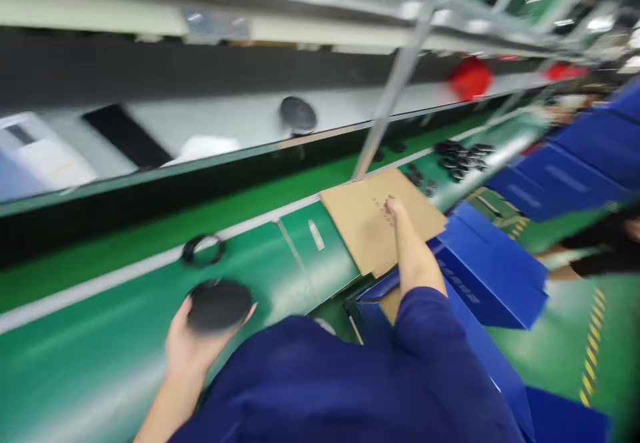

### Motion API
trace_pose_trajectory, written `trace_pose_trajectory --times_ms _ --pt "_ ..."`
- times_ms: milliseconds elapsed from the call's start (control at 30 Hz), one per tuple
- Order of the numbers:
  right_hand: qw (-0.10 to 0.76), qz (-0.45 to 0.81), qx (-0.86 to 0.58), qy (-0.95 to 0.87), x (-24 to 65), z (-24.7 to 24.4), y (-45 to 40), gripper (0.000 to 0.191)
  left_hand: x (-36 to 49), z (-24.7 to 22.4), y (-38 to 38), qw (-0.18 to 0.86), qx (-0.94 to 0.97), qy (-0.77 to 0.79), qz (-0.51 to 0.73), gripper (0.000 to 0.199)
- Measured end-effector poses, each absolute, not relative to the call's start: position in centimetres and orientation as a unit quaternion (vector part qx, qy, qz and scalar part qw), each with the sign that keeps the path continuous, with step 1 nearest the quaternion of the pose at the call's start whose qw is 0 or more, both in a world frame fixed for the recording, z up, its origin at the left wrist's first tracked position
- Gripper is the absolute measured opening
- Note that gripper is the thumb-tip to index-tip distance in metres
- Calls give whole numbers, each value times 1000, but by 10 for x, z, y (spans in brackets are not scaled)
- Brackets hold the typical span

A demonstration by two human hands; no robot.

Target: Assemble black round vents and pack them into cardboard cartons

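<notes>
A round black disc-shaped part (pixel 219 305) rests in my left hand (pixel 193 349), whose thumb and fingers curve round its edge. My right hand (pixel 393 207) reaches out over a flat brown cardboard sheet (pixel 360 223) on the bench. Its fingers are small and blurred, bent over small dark specks or marks on the cardboard. Beyond my left hand lies a black ring (pixel 203 250) at the bench's white edge strip. A small whitish tube-like item (pixel 316 235) lies on the green bench (pixel 270 263) between my hands.
Open blue boxes (pixel 495 263) stand at the right, beside my right arm. Several black round parts (pixel 463 157) lie farther along the bench. A metal post (pixel 395 86) rises behind the cardboard. The shelf (pixel 240 119) holds a black disc (pixel 298 115). Another person's arm (pixel 560 269) shows at far right.
</notes>
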State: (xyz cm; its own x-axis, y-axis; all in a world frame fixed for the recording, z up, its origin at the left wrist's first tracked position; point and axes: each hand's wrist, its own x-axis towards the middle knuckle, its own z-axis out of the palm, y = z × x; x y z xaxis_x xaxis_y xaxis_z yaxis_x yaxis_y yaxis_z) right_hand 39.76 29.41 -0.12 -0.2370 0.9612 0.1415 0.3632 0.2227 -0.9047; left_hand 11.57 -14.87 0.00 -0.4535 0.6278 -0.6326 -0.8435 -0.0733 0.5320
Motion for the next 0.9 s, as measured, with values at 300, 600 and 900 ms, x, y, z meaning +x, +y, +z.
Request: trace_pose_trajectory --times_ms 300,600,900 --pt "171 533 -33 -828 188 -31 47 47 106 23 -148 420 -88 237 872 51" --pt "163 409 92 -893 153 -20 -37 53 113 19 -208 320 -92 256 908 56" --pt "94 620 43 -778 141 -2 -72 66 108 27 -229 313 -96 222 919 63"
